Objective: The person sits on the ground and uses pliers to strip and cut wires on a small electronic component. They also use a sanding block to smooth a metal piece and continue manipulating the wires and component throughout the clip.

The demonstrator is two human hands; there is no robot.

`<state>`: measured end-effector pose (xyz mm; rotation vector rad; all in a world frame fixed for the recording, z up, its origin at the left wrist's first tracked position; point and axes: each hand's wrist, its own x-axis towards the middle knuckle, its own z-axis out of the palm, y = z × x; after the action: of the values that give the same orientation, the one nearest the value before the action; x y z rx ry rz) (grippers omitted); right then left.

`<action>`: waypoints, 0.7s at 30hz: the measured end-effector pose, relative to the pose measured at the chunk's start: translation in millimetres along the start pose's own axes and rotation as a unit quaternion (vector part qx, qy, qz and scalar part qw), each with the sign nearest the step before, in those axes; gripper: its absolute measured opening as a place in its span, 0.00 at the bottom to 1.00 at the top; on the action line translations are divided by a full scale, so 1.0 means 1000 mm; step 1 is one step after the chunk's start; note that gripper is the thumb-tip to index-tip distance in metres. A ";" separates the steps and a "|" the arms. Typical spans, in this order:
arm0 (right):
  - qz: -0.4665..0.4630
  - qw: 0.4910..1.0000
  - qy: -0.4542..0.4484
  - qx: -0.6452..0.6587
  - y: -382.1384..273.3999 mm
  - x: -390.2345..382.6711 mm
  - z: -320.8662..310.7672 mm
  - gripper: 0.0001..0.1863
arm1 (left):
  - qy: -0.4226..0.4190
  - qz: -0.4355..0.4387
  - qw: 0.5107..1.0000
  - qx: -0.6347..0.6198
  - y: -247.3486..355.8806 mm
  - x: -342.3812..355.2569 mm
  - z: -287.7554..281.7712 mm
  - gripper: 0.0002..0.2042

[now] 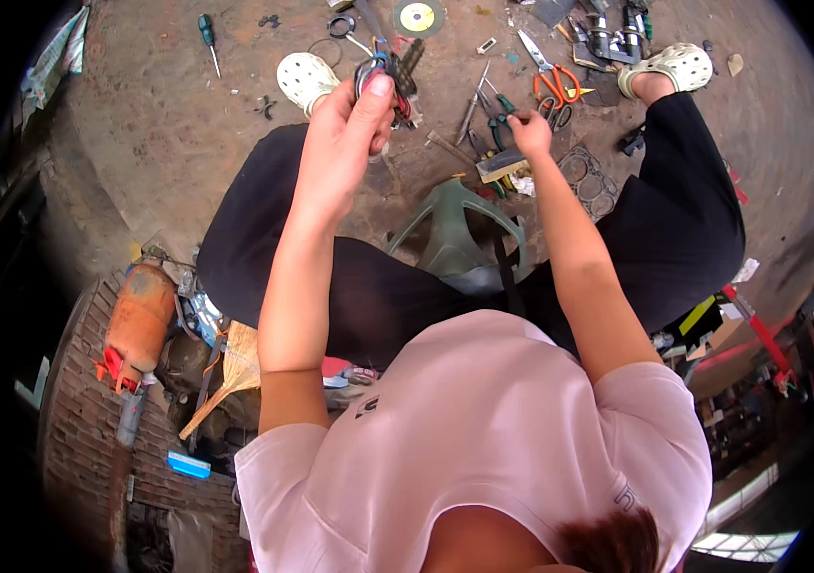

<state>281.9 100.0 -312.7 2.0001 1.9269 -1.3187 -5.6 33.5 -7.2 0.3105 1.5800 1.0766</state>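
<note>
While the person sits with knees spread above the floor (158, 143), the left hand (354, 119) holds up a dark bundle (395, 78) with red and blue parts, its thumb pressed over the near side and the fingers curled around beneath. The bundle is raised off the floor, beside the left cream clog (304, 78). Lower down, the right hand (529, 134) reaches to a pair of green-handled pliers (497, 122); whether its fingers pinch a handle or only rest beside it cannot be told.

Just beyond that hand lie orange-handled scissors (558, 84), blades toward the floor's far edge. Nearer the person, a grey block (504, 164) lies among small scraps, with a flat gasket (590, 181) to its right. By the far edge lies a disc (417, 16) with a yellow centre, and toward the far left corner, a green-handled screwdriver (207, 36).
</note>
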 end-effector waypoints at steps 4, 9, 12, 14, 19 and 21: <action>0.070 0.978 -0.044 -0.190 -0.006 -0.004 0.033 0.20 | 0.029 -0.002 0.997 -0.067 0.002 0.005 0.014 0.18; 0.096 0.954 0.053 -0.278 -0.015 -0.022 0.051 0.22 | 0.026 0.024 0.965 -0.258 0.007 0.013 0.013 0.17; -0.039 0.935 0.027 -0.352 -0.003 -0.023 0.048 0.19 | 0.028 0.025 0.975 -0.220 0.005 0.017 0.018 0.28; -0.112 0.921 0.000 -0.374 0.006 -0.016 0.046 0.17 | 0.045 0.020 0.983 -0.175 0.005 0.017 0.024 0.31; -0.095 0.970 -0.042 -0.221 0.003 0.002 0.025 0.20 | -0.019 0.038 0.985 -0.167 0.008 0.011 0.020 0.26; -0.095 0.979 -0.049 -0.173 -0.004 0.003 0.010 0.23 | -0.064 0.058 0.976 -0.199 0.003 0.005 0.016 0.17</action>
<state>272.9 97.9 -318.7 1.5958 2.1651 -1.0030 6.4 46.0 -6.9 0.1972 1.2095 1.4053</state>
